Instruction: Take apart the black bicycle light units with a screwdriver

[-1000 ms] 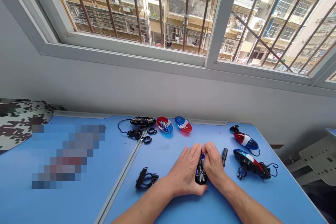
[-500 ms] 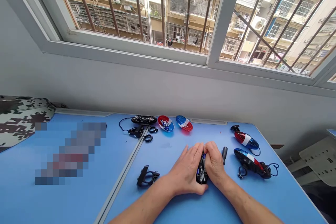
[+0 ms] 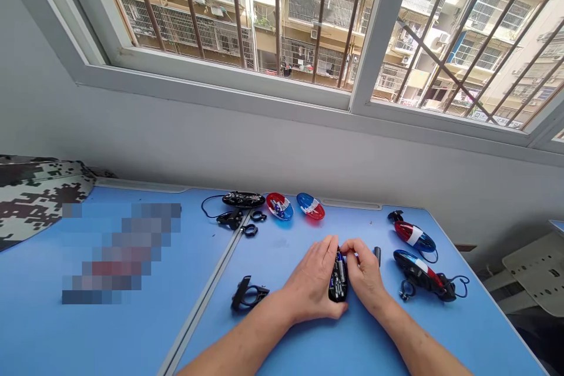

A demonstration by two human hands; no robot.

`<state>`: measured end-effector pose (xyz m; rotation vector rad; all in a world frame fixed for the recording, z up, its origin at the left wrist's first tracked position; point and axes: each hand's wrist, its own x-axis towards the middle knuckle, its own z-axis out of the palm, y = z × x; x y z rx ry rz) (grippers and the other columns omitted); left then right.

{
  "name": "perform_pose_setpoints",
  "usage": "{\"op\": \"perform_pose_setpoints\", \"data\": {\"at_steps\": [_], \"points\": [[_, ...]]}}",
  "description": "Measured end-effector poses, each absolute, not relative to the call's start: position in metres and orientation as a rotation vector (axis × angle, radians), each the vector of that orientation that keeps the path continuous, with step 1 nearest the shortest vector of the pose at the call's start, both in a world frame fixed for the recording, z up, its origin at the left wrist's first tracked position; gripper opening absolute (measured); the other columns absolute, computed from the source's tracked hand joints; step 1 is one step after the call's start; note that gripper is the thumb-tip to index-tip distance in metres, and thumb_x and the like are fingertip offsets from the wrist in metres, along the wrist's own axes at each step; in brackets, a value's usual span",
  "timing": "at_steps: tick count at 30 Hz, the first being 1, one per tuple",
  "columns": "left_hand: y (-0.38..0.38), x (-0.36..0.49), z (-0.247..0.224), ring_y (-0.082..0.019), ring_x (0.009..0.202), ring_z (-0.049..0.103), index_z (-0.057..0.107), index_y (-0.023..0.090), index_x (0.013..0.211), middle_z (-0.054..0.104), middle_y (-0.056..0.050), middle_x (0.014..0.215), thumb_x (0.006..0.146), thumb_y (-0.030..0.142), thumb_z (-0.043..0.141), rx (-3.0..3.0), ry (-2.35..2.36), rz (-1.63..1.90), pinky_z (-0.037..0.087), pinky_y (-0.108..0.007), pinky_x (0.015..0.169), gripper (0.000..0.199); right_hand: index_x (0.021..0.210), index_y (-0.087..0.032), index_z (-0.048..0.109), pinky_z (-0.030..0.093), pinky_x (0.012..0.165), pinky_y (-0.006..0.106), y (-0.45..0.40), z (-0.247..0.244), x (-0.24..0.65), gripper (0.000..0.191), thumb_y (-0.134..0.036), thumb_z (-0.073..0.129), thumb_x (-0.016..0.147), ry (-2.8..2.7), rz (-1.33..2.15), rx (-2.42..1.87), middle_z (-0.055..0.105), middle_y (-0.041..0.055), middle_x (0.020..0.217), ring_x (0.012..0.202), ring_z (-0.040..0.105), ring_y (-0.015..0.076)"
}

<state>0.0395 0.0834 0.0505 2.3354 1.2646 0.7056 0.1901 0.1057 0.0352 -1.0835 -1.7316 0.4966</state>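
Note:
A black oval light housing [image 3: 338, 282], its silvery insides facing up, lies on the blue table in front of me. My left hand [image 3: 314, 282] is closed along its left side, with the thumb at the near end. On the right side, my right hand [image 3: 365, 270] has its thumb and forefinger curled together at the housing's upper right edge; what they pinch, if anything, is hidden. Just behind the right hand is a short black cylinder [image 3: 378, 255], partly covered. A black clamp [image 3: 248, 294] lies to the left, beside my left forearm.
At the back are another opened black housing [image 3: 244, 200] with a cable, two black rings [image 3: 250, 230], and two red-and-blue covers [image 3: 279, 207] [image 3: 311, 206]. Two red-white-blue lights [image 3: 415, 237] [image 3: 425, 275] lie at right. A metal strip [image 3: 198, 305] crosses the table; a camouflage cloth [image 3: 39, 200] lies left.
My right hand has loosened from a fist against the housing to a curled thumb-and-forefinger hold at its edge, baring more of the housing. The left hand stays around it.

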Motion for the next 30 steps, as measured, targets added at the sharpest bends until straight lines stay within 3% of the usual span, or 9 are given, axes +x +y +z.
{"op": "perform_pose_setpoints", "data": {"at_steps": [4,13,17,23,30], "points": [[0.086,0.039,0.047,-0.044,0.134,0.034,0.012,0.015,0.147,0.034,-0.023,0.146,0.053,0.030,0.076,2.346,1.259,0.722,0.032,-0.059,0.110,0.115,0.084,-0.019,0.063,0.047,0.056,0.025,0.101,0.042,0.195,0.015,-0.023,0.048,0.083,-1.718,0.641,-1.175,0.064,0.0031,0.078,0.070,0.060,0.0166],[0.085,0.039,0.046,-0.043,0.138,0.029,0.009,0.011,0.148,0.029,-0.026,0.149,0.052,0.030,0.079,2.329,1.299,0.653,0.032,-0.056,0.112,0.120,0.080,-0.018,0.066,0.046,0.055,0.027,0.094,0.050,0.195,0.017,-0.033,0.059,0.077,-1.669,0.781,-1.304,0.066,0.0030,0.070,0.061,0.058,0.0165],[0.087,0.039,0.043,-0.043,0.139,0.027,0.006,0.014,0.149,0.026,-0.024,0.152,0.053,0.030,0.079,2.344,1.260,0.669,0.034,-0.056,0.111,0.122,0.074,-0.017,0.064,0.045,0.054,0.026,0.098,0.054,0.193,0.023,-0.040,0.067,0.070,-1.567,0.968,-1.347,0.060,-0.0001,0.062,0.057,0.052,0.0140],[0.088,0.038,0.040,-0.043,0.139,0.027,0.005,0.015,0.150,0.025,-0.023,0.153,0.053,0.028,0.078,2.329,1.244,0.677,0.035,-0.056,0.111,0.122,0.064,-0.018,0.053,0.031,0.043,0.021,0.104,0.067,0.189,0.043,-0.052,0.078,0.052,-1.395,1.291,-1.452,0.048,-0.0057,0.053,0.050,0.041,0.0088],[0.089,0.036,0.036,-0.043,0.141,0.024,0.004,0.015,0.151,0.024,-0.023,0.153,0.053,0.029,0.077,2.323,1.248,0.677,0.033,-0.056,0.112,0.123,0.061,-0.019,0.049,0.029,0.041,0.021,0.105,0.066,0.188,0.050,-0.064,0.070,0.056,-1.420,1.348,-1.418,0.042,-0.0067,0.050,0.048,0.037,0.0082]]}}
